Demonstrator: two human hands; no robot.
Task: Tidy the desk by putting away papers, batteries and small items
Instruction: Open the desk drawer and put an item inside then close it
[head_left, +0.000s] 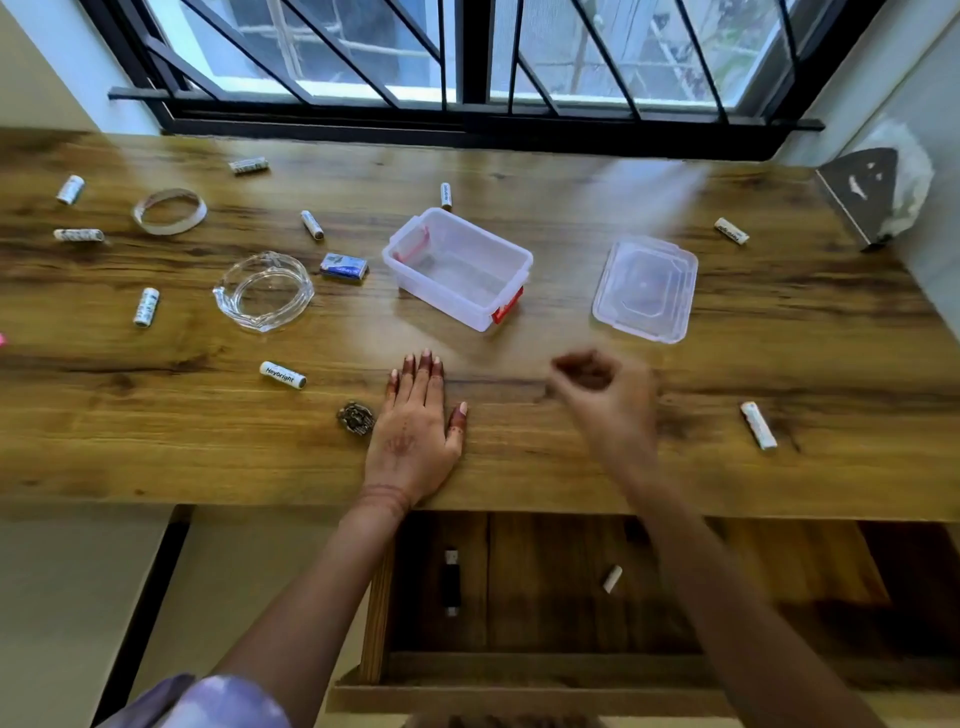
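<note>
Henna-patterned left hand (410, 441) (wrist bands too); lilac sleeve (208, 701).

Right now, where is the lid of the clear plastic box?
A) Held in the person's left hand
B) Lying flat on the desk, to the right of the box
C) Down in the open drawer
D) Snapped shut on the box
B: the lid lies flat on the desk, apart from the open box and to its right; the left hand rests flat and holds nothing.
</note>
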